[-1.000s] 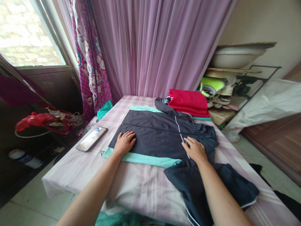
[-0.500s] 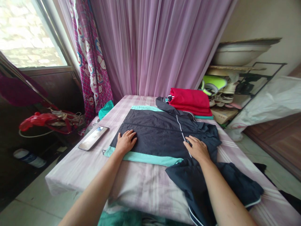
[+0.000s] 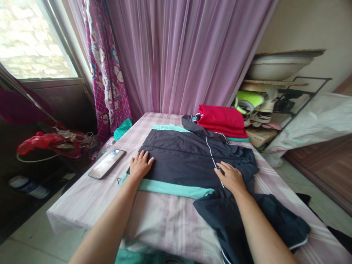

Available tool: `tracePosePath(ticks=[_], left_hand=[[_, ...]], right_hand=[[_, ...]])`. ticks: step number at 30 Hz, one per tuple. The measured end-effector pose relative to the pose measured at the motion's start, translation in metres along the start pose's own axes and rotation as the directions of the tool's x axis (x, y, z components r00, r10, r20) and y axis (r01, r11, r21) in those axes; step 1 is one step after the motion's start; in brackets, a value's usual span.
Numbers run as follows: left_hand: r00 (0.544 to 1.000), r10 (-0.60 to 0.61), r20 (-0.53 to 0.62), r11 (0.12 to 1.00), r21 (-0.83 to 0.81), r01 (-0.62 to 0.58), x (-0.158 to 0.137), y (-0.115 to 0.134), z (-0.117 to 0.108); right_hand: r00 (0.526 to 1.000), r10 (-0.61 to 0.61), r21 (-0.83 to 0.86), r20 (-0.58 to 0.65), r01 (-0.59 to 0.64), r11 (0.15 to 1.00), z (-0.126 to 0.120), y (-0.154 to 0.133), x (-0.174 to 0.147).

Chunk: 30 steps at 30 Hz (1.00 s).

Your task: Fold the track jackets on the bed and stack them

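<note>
A dark zip jacket (image 3: 178, 161) with mint-green side strips and white piping lies spread out across the table, its hem toward the left. My left hand (image 3: 140, 164) rests flat near the hem, fingers spread on the dark cloth. On the jacket's chest, by the white piping, lies my right hand (image 3: 230, 176) with its fingers stretched out. The near sleeve (image 3: 220, 216) droops toward the table's front edge, partly under my right forearm. The far sleeve reaches back to a folded red garment (image 3: 221, 120).
A smartphone (image 3: 107, 164) lies face down on the checked tablecloth (image 3: 90, 205) at the left. Teal cloth sits under the red pile. Behind hangs a purple curtain (image 3: 176, 55). A rack with shoes (image 3: 260, 116) and a basin (image 3: 283, 66) stands at the right.
My left hand has slid left along the cloth toward the hem. The right hand stays in nearly the same place, and the jacket lies as before.
</note>
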<state>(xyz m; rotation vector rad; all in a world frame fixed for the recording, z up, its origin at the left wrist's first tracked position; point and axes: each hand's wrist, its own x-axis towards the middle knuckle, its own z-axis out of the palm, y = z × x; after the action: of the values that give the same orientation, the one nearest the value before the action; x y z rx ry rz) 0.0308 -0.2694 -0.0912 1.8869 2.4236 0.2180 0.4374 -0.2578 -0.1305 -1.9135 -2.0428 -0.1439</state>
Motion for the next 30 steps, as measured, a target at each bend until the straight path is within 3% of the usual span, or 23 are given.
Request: tracePosePath(ticks=[7, 23, 27, 30], left_hand=[[1.0, 0.006, 0.013, 1.0, 0.013, -0.006, 0.003, -0.008, -0.001], [0.994, 0.048, -0.1, 0.999, -0.009, -0.049, -0.001, -0.009, 0.004], [0.988, 0.092, -0.124, 0.995, -0.025, -0.096, -0.006, -0.01, 0.0], [0.96, 0.165, -0.227, 0.982, -0.056, -0.182, -0.01, -0.012, -0.002]], right_hand=[[1.0, 0.002, -0.003, 0.012, -0.002, 1.0, -0.001, 0.0, 0.0], [1.0, 0.011, 0.024, 0.001, -0.011, 1.0, -0.002, -0.002, 0.0], [1.0, 0.018, 0.034, 0.001, -0.018, 0.999, -0.005, -0.004, -0.001], [1.0, 0.023, 0.063, -0.02, -0.022, 0.998, -0.005, -0.006, -0.001]])
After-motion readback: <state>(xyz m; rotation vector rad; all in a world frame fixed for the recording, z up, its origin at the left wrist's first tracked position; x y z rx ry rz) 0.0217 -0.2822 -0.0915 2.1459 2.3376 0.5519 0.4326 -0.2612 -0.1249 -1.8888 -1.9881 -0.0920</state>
